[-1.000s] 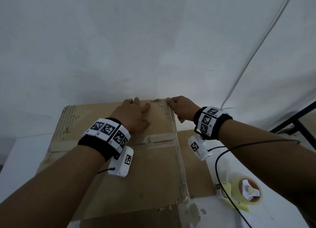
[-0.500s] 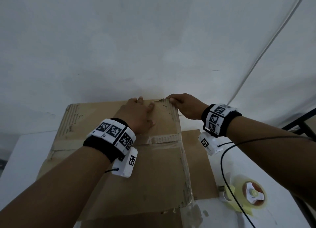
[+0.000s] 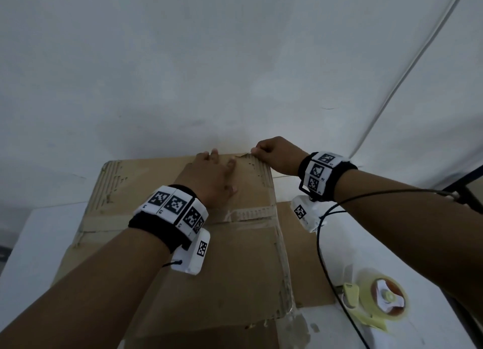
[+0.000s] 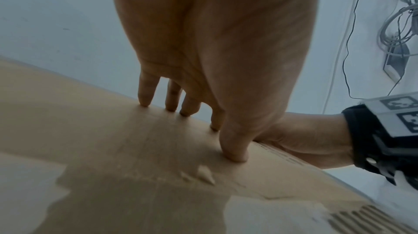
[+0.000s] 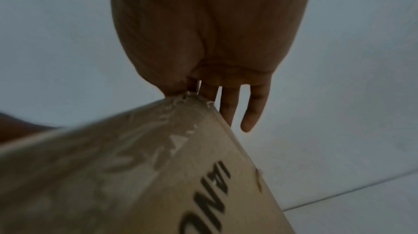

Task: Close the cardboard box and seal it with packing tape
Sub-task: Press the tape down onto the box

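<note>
The brown cardboard box (image 3: 222, 265) stands closed on the white table (image 3: 39, 244), with old tape marks across its top. My left hand (image 3: 217, 160) lies open and presses flat on the lid near the far edge; its fingertips (image 4: 172, 107) touch the cardboard (image 4: 113, 148). At the box's far right corner my right hand (image 3: 254, 151) pinches the end of a clear tape strip (image 3: 244, 155). In the right wrist view thumb and forefinger hold the crinkled tape (image 5: 181, 105) at the corner of the box (image 5: 158, 184). The yellow tape dispenser (image 3: 384, 296) lies on the table to the right.
A white wall (image 3: 235, 74) rises directly behind the box. A flat cardboard piece (image 3: 303, 257) lies right of the box. A black cable (image 3: 321, 257) runs from my right wrist past the dispenser. A dark metal frame (image 3: 467, 181) stands at the far right.
My right hand has risen from the box's far right corner and now pinches the tape end slightly above it. My left hand stays pressed on the lid.
</note>
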